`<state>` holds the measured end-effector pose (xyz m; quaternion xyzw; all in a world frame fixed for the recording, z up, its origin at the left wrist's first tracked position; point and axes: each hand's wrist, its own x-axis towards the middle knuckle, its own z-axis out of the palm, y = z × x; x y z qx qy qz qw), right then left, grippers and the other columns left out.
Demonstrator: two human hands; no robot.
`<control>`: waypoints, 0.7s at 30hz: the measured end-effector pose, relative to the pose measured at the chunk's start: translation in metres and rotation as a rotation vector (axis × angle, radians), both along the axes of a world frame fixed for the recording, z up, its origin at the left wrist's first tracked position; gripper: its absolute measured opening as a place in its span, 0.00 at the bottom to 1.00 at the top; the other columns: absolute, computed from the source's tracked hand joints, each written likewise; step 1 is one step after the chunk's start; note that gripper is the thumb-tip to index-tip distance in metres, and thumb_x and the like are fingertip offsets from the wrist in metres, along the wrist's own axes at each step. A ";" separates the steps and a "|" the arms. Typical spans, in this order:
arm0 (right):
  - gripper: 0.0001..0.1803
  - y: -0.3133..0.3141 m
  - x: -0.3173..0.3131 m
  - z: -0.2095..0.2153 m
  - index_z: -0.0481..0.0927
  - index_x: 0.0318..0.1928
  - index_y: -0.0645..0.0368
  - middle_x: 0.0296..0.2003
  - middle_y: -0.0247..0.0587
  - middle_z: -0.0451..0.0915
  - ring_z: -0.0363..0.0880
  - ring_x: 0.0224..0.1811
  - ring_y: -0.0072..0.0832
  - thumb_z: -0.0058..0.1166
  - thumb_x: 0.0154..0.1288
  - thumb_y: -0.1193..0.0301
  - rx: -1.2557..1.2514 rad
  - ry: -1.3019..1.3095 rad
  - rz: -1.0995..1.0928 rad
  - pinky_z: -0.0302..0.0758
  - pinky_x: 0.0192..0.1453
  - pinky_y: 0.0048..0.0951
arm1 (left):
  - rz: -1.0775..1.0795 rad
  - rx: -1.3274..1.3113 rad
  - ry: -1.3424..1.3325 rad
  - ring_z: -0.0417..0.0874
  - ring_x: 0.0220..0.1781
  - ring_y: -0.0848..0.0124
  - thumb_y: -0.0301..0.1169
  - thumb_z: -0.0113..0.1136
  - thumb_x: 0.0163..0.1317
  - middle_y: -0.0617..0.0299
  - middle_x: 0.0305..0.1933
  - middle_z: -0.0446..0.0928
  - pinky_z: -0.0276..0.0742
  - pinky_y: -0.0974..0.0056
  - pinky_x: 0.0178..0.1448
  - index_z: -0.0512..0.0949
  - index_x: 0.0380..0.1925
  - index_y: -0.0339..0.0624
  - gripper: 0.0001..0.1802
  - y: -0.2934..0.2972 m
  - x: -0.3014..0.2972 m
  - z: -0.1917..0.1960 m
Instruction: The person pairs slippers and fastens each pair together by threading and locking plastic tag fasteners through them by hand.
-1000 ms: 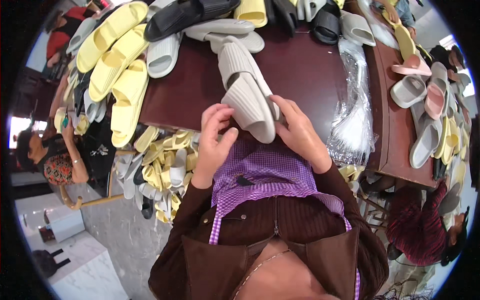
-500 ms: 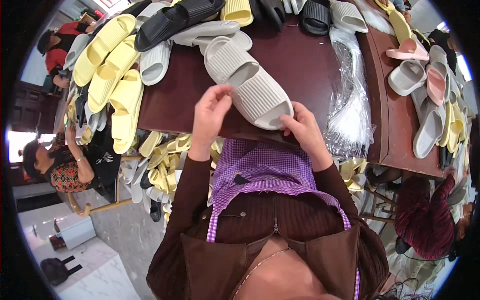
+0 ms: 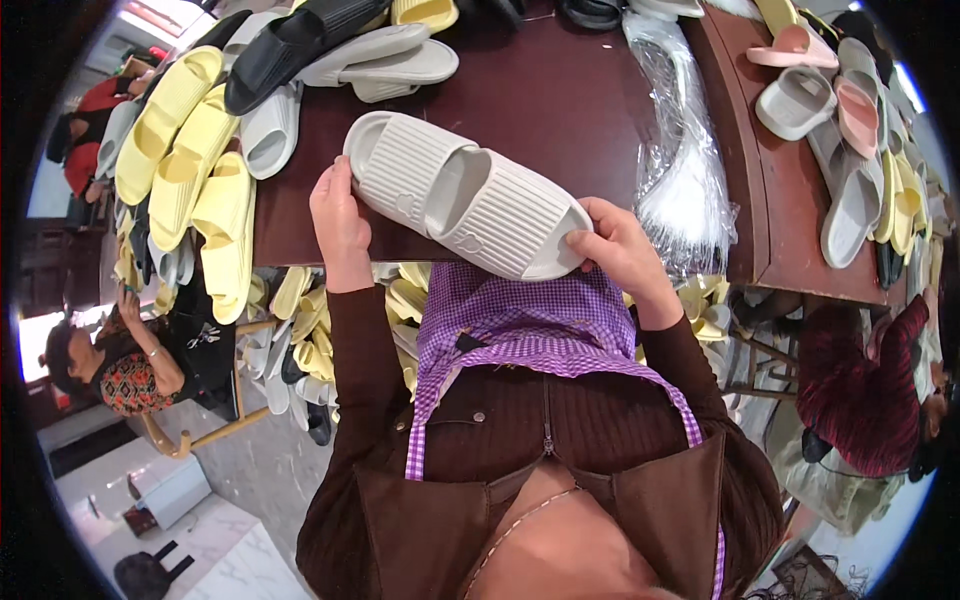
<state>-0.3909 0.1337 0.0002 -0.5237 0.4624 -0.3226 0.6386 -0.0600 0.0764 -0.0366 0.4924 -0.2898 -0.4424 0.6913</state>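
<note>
A pair of light grey slide sandals (image 3: 525,200), one fitted into the other with ribbed straps facing up, is held level over the table's near edge. My left hand (image 3: 340,220) grips the left end, its fingers partly hidden behind the sole. At the right end, my right hand (image 3: 622,250) pinches the other sole, thumb on the footbed and the remaining fingers underneath. Just beyond them, more grey slides (image 3: 405,68) lie stacked beside a black pair (image 3: 300,45).
The dark red table (image 3: 545,95) carries yellow slides (image 3: 195,165) at left and a bundle of clear plastic bags (image 3: 685,160) at right. A second table (image 3: 790,245) holds pink, grey and yellow slides. More slides pile below. Seated people (image 3: 140,365) work on both sides.
The pair has turned from steep to nearly level and shifted left. My left hand has moved from the straps' near side to the left end and closed there; my right keeps its hold.
</note>
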 end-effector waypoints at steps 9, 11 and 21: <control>0.17 0.013 0.005 0.003 0.74 0.50 0.68 0.34 0.35 0.79 0.75 0.32 0.16 0.51 0.62 0.72 -0.075 0.067 0.020 0.73 0.33 0.18 | 0.064 -0.020 -0.089 0.76 0.34 0.76 0.33 0.52 0.67 0.61 0.34 0.79 0.71 0.70 0.39 0.78 0.36 0.31 0.13 -0.001 0.003 0.000; 0.17 0.015 0.003 0.004 0.74 0.50 0.68 0.34 0.35 0.79 0.75 0.32 0.16 0.51 0.62 0.73 -0.085 0.072 0.017 0.73 0.34 0.19 | 0.068 -0.030 -0.080 0.76 0.33 0.76 0.33 0.52 0.67 0.61 0.33 0.79 0.71 0.69 0.38 0.77 0.36 0.31 0.13 0.000 0.005 -0.002; 0.20 0.021 -0.092 0.032 0.76 0.50 0.66 0.42 0.36 0.80 0.76 0.44 0.23 0.54 0.55 0.75 -0.173 0.094 -0.214 0.70 0.52 0.23 | 0.361 0.049 -0.109 0.79 0.45 0.64 0.32 0.53 0.65 0.51 0.45 0.78 0.75 0.61 0.51 0.74 0.45 0.24 0.18 0.016 0.083 0.032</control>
